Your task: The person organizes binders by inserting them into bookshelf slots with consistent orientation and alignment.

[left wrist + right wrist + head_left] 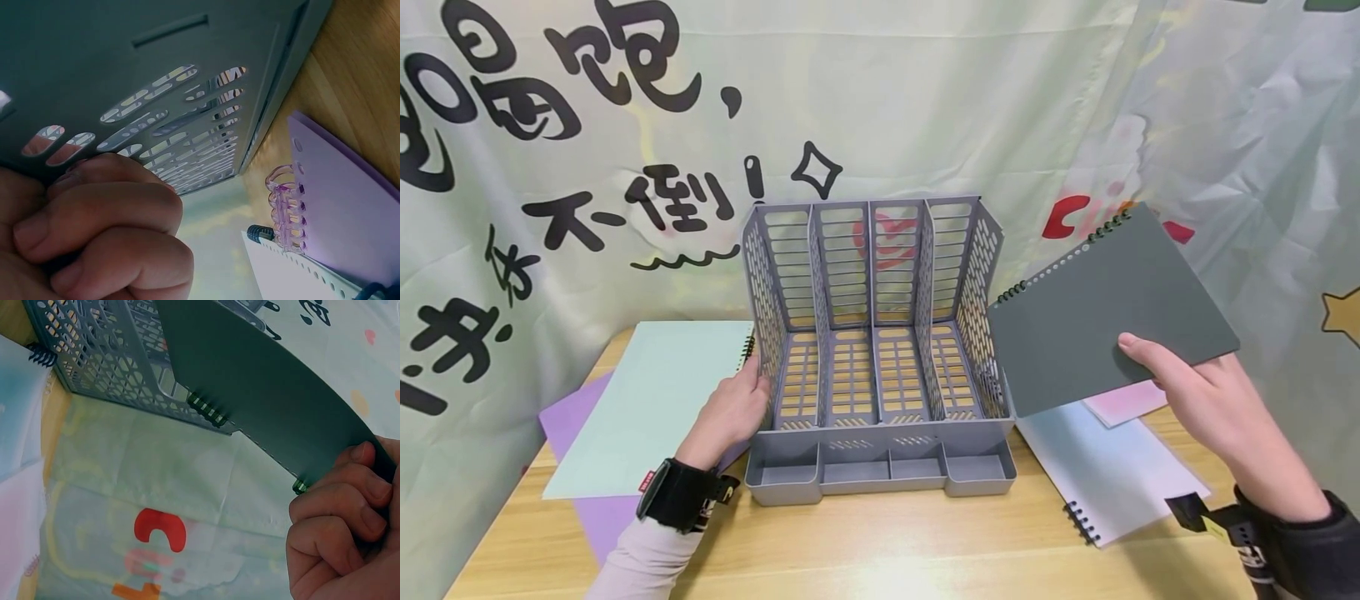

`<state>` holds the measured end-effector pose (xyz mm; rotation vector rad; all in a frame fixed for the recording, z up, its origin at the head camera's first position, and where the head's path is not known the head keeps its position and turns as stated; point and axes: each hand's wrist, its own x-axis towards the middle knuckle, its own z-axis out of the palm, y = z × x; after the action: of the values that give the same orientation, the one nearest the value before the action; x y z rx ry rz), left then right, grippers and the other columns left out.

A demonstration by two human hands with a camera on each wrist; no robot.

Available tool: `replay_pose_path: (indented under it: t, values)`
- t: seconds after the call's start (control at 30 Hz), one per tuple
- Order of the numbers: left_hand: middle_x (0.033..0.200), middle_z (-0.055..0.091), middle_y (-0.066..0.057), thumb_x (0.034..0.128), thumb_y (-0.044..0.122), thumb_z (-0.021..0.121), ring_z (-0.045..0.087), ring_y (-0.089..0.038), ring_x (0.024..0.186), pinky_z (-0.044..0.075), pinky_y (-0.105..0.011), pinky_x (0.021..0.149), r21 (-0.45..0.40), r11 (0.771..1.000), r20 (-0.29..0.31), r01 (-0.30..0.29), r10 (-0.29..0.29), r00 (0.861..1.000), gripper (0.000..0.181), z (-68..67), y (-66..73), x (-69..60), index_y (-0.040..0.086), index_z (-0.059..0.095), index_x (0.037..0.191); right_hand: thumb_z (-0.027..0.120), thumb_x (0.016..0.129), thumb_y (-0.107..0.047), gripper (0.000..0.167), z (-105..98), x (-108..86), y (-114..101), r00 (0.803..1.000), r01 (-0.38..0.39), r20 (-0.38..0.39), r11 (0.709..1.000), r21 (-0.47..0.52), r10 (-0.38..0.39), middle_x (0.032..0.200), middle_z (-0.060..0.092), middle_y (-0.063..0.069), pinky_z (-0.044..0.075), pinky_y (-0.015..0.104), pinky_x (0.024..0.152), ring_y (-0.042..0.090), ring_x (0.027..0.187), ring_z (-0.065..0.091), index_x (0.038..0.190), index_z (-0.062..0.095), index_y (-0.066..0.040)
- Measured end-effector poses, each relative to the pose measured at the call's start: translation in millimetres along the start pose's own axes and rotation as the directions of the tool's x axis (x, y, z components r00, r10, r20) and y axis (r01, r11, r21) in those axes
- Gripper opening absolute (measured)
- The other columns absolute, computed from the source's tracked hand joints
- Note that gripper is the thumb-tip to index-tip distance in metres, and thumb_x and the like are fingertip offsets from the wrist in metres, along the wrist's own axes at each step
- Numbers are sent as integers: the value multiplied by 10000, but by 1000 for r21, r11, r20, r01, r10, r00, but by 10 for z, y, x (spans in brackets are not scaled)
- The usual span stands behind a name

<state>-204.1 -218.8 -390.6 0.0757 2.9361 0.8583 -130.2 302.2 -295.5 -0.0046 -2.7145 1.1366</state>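
Note:
A grey desk file organizer (880,433) with upright dividers and a row of front trays stands mid-table. My left hand (733,412) grips its left side wall near the front; in the left wrist view curled fingers (125,219) lie against the slotted wall. On the right, my right hand (1210,400) holds up a dark grey spiral notebook (1112,317), thumb on the near face. The notebook is tilted, its coil edge toward the upper left, beside the organizer's right wall. In the right wrist view the fingers curl behind its cover (269,394).
Left of the organizer, a pale green notebook (647,400) overlaps a purple notebook (598,517). A pale blue spiral notebook (1112,475) and a pink one (1127,402) lie at the right. A printed cloth (925,108) hangs behind the wooden table (880,550).

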Motion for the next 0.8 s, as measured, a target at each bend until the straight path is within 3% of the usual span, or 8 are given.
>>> replay_pose_path:
  t: [0.1, 0.17, 0.33, 0.47, 0.6, 0.8]
  values:
    - [1236, 676, -278, 1135, 234, 292, 600, -303, 800, 379, -371, 571, -2, 1000, -1, 4, -4, 1000, 559, 4, -2, 1, 28, 301, 1654, 594, 1098, -433, 302, 44, 26, -19, 999, 32, 7, 999, 21, -32, 1181, 603, -290, 345, 104, 807, -115, 1089, 493, 1387, 633, -354]
    - [1226, 678, -275, 1133, 235, 292, 601, -300, 802, 382, -371, 572, -2, 1000, -4, 5, -5, 1000, 561, 7, -1, 1, 29, 302, 1655, 600, 1103, -377, 511, 87, 52, -29, 996, 85, 0, 996, 37, -85, 1433, 507, -330, 307, 15, 879, -173, 1239, 429, 1599, 481, -368]
    - [1314, 662, -294, 1133, 237, 292, 611, -314, 839, 394, -369, 590, 1, 1000, -4, 5, -5, 1000, 569, 12, 0, 3, 30, 294, 1662, 597, 1104, -388, 595, 165, 109, -69, 996, 86, 19, 996, 39, -87, 1626, 485, -88, 313, 35, 927, -171, 1274, 400, 1663, 397, -348]
    - [1185, 673, -268, 1133, 236, 293, 602, -318, 839, 397, -375, 605, 7, 1000, 0, 7, -7, 1000, 549, 12, -4, 0, 22, 323, 1638, 601, 1099, -396, 626, 221, 162, -99, 995, 94, 22, 995, 27, -95, 1655, 451, 80, 309, 80, 944, -151, 1266, 383, 1677, 368, -335]
    - [1046, 649, -217, 1134, 234, 296, 591, -315, 830, 398, -378, 618, 16, 1000, 0, 8, -8, 1000, 522, 9, -5, -4, 19, 355, 1606, 614, 1096, -371, 609, 273, 211, -129, 991, 132, 13, 990, 40, -133, 1632, 457, 57, 299, 63, 948, -129, 1283, 387, 1662, 393, -333]
    - [1143, 662, -226, 1135, 241, 301, 597, -321, 864, 394, -375, 616, 10, 1000, -3, 13, -13, 1000, 516, 8, -4, -2, 33, 366, 1602, 627, 1093, -328, 613, 364, 269, -186, 983, 181, 14, 981, 68, -182, 1631, 447, 7, 295, 42, 977, -105, 1322, 385, 1658, 392, -352]
